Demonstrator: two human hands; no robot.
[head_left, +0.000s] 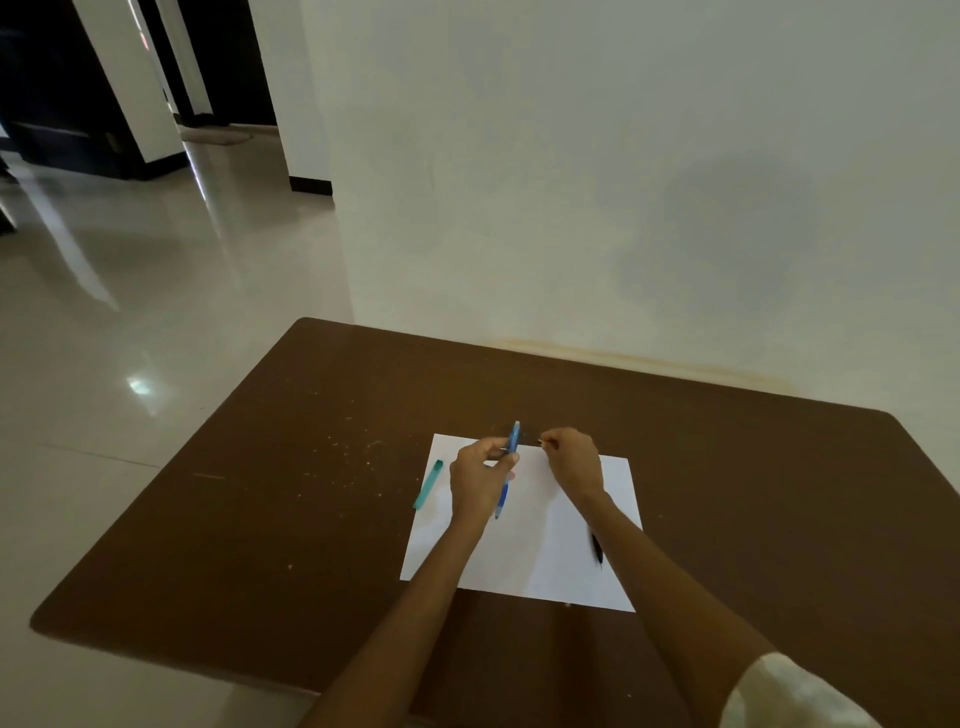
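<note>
A white sheet of paper (540, 551) lies on the brown table (291, 519). Above its far edge my left hand (480, 480) grips a blue pen (511, 447), which points up and away, with its lower end showing below the hand. My right hand (571, 460) is just to the right of it, fingers curled, pinching a small thin dark piece at its fingertips. The piece is too small to identify. A teal pen or cap (429, 483) lies at the paper's left edge. A black pen (596, 551) lies on the paper, partly hidden by my right forearm.
The table stands against a white wall (623, 208) at the back. Pale specks are scattered over the table's left half. A glossy tiled floor (130, 338) lies to the left, leading to a dark doorway.
</note>
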